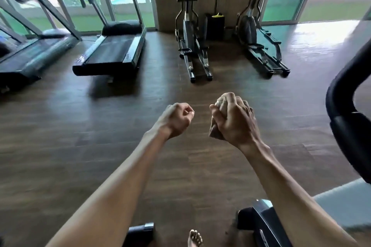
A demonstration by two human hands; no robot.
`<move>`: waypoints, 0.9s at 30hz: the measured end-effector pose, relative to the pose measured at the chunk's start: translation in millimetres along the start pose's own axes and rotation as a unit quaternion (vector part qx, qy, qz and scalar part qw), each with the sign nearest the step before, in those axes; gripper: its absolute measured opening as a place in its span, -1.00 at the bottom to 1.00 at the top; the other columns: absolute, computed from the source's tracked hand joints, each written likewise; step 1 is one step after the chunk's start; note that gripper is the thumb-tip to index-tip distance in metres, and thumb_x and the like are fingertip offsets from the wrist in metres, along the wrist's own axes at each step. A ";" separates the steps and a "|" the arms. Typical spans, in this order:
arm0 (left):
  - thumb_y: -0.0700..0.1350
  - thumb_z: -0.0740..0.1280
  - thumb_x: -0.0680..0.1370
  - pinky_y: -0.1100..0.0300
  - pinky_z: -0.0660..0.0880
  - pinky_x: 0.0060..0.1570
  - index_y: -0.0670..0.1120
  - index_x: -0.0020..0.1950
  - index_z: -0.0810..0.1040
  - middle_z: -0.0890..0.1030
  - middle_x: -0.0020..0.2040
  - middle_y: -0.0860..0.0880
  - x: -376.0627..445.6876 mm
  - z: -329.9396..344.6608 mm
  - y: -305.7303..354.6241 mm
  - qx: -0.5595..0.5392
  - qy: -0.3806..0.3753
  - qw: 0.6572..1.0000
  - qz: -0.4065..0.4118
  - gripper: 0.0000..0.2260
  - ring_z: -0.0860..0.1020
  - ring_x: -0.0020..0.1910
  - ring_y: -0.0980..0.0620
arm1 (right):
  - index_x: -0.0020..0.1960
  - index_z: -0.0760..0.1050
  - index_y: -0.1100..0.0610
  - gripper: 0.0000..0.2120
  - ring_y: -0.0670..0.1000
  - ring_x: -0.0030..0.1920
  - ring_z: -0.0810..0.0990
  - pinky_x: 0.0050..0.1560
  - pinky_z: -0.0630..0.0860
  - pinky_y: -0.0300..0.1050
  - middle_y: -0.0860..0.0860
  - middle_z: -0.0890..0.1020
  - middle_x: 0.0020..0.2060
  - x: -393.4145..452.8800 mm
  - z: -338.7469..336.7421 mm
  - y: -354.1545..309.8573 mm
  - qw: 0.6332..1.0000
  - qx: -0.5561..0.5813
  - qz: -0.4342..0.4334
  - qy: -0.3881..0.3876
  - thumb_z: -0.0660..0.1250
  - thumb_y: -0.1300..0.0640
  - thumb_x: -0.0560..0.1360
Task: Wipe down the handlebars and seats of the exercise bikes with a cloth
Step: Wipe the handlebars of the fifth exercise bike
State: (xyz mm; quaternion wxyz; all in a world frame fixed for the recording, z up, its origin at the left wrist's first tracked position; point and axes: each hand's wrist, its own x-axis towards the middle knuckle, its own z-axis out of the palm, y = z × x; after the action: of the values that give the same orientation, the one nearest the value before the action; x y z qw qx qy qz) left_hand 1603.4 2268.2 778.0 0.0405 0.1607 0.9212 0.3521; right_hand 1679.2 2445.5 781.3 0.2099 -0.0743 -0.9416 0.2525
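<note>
1. The right hand is raised in front of the body with its fingers curled tightly round a balled-up beige cloth
2. The cloth is bunched inside that fist: a wad of it pokes out above the thumb and forefinger, and a longer fold hangs out below the palm on the side toward the left hand
3. The left hand is just beside the right, apart from it, curled into a loose fist that holds nothing
4. Both forearms reach forward over the dark wooden floor, touching no machine
5. A black curved handlebar of an exercise bike stands at the right edge, well apart from the cloth
6. Part of the bike's dark base shows low on the right, under the right forearm
7. Two treadmills and two elliptical trainers stand along the windows at the far side
8. A bare foot shows at the bottom edge
</note>
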 end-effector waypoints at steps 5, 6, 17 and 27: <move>-0.06 0.31 0.63 0.15 0.55 0.06 -0.04 0.08 0.68 0.63 -0.10 0.03 91.4 -3.8 -13.2 0.029 -0.047 0.998 0.010 -0.83 0.59 0.00 -0.01 | 0.13 0.42 0.06 -0.67 0.17 0.15 0.52 0.21 0.42 0.08 0.07 0.59 0.07 77.9 37.1 20.7 0.999 0.010 0.033 0.004 0.24 -0.19 0.58; -0.07 0.31 0.63 0.17 0.53 0.03 -0.04 0.08 0.68 0.63 -0.10 0.04 109.3 -5.7 -13.2 0.036 -0.057 0.998 0.015 -0.84 0.59 -0.02 0.00 | 0.13 0.42 0.06 -0.67 0.16 0.15 0.52 0.21 0.42 0.08 0.07 0.59 0.07 93.9 40.4 23.9 0.999 0.009 0.033 0.006 0.23 -0.20 0.57; -0.05 0.33 0.63 0.15 0.54 0.05 0.00 0.05 0.68 0.66 -0.07 0.03 333.7 33.7 24.1 0.040 -0.118 0.988 0.095 -0.87 0.59 -0.04 0.01 | 0.16 0.43 0.06 -0.67 0.17 0.18 0.53 0.18 0.43 0.06 0.08 0.59 0.12 263.0 63.7 101.0 0.994 -0.013 0.103 0.046 0.26 -0.18 0.59; -0.07 0.32 0.64 0.23 0.46 -0.01 -0.05 0.11 0.68 0.69 0.00 -0.02 522.9 162.2 151.9 0.017 -0.252 0.931 0.263 -0.84 0.61 -0.01 0.02 | 0.22 0.45 0.07 -0.61 0.19 0.14 0.53 0.18 0.44 0.10 0.10 0.62 0.07 357.9 17.6 235.4 0.956 -0.063 0.236 0.161 0.23 -0.20 0.58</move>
State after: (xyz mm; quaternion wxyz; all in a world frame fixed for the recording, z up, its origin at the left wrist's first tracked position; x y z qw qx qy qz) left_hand 1180.4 2647.5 777.1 0.1750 0.4814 0.8111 0.2824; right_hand 1357.1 2728.5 776.2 0.2876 -0.3473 -0.8650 0.2198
